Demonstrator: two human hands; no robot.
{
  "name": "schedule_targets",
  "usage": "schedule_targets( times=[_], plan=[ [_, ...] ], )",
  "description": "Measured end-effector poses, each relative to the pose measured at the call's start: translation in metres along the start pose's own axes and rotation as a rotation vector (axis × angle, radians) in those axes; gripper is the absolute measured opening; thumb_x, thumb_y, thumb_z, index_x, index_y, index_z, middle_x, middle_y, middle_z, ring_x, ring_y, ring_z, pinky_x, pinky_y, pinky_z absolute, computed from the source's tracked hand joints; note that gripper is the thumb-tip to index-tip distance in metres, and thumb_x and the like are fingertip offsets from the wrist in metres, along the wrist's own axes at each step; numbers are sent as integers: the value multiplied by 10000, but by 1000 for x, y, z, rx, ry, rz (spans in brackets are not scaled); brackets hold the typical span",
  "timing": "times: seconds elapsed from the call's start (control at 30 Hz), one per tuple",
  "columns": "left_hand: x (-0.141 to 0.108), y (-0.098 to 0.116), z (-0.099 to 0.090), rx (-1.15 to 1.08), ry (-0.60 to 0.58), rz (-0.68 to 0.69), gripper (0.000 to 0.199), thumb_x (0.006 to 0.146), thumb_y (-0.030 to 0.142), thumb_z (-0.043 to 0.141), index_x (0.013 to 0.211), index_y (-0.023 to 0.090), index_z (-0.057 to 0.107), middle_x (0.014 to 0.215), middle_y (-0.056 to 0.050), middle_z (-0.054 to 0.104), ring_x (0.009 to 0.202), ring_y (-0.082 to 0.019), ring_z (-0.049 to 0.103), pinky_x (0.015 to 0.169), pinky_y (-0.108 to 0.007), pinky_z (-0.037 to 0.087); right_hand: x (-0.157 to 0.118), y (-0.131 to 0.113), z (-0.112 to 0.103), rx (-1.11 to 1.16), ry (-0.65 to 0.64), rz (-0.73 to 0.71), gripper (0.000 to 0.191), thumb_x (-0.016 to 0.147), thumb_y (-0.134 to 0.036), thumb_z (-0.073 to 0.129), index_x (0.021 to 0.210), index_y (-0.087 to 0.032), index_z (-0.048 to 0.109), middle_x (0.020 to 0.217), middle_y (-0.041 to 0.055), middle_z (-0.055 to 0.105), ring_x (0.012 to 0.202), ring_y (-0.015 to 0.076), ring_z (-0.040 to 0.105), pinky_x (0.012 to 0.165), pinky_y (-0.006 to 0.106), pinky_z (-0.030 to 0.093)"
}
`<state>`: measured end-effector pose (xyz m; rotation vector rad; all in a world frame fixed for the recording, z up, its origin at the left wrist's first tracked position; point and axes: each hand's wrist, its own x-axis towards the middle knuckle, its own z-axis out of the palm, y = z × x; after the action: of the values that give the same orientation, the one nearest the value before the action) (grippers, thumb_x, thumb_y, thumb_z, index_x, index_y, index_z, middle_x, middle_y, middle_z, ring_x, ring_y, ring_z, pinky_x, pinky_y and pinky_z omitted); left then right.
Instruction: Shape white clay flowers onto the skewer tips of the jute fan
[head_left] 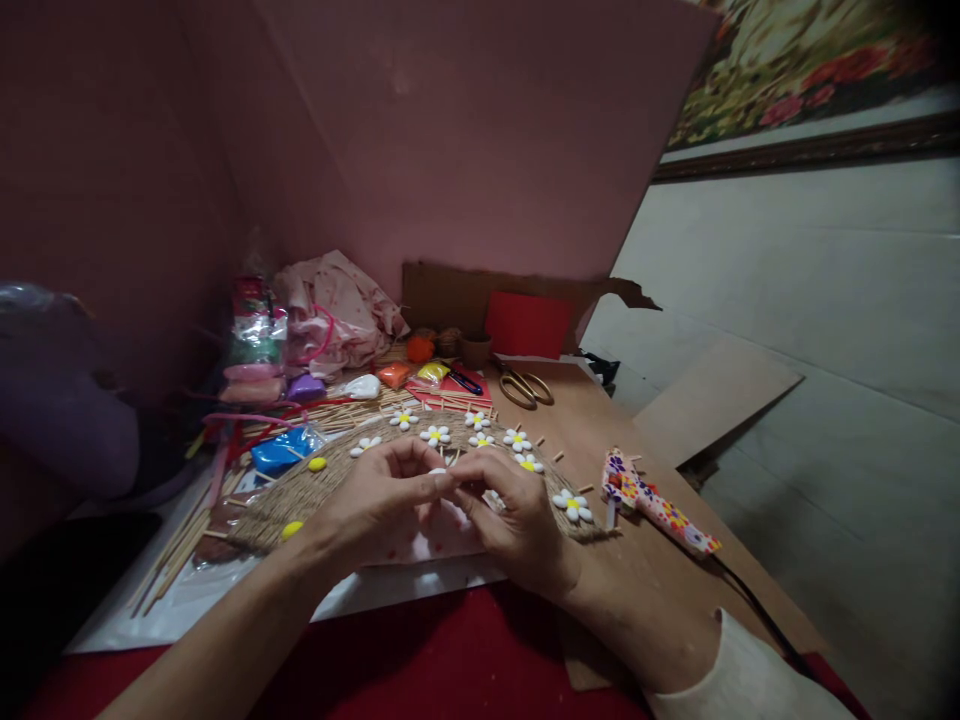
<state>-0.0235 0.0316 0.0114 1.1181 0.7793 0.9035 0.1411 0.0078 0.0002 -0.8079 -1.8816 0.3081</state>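
My left hand (401, 485) and my right hand (506, 510) meet at the fingertips over the near middle of an arched, twine-wrapped piece (277, 510) with sticks poking from its edge. A small white lump of clay (439, 472) shows at my left fingertips, pinched there. My right thumb and fingers are pressed together against it; whether they grip it too is hidden. White daisies with yellow centres, such as this daisy (572, 505), lie along the arch. Two bare yellow discs, one a yellow disc (292, 530), sit on its left part. Pale dotted cloth (405, 540) lies beneath my hands.
Gold-handled scissors (526, 388) lie behind the arch. A flower-patterned glue gun (656, 505) with a black cord rests to the right. Packets of coloured clay, including a blue packet (285, 452), and loose thin sticks (172, 550) spread to the left. Cardboard (450, 290) stands behind.
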Motion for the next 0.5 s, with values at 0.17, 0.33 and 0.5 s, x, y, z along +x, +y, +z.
schedule_targets(
  times=[0.17,0.33,0.5],
  plan=[
    [0,1,3,17,69,17,210,605,225,751,670,166,561,510,40,574,418,-78,492,433,-193,360,1,-1,0,52,-3,-19,92,819,-116,559,863,-182,607,817,45,622,782,151,587,700,301,488],
    [-2,6,3,45,61,35,210,620,232,753,678,159,564,510,32,583,435,-82,500,446,-195,376,2,-1,1,53,25,65,46,813,-151,583,847,-173,607,784,37,614,733,148,579,658,289,481],
    [-2,9,1,35,44,77,211,632,233,757,752,154,603,640,12,634,519,-89,555,508,-205,427,2,2,0,38,7,104,75,809,-188,603,884,-184,605,804,33,603,736,148,564,656,285,468]
  ],
)
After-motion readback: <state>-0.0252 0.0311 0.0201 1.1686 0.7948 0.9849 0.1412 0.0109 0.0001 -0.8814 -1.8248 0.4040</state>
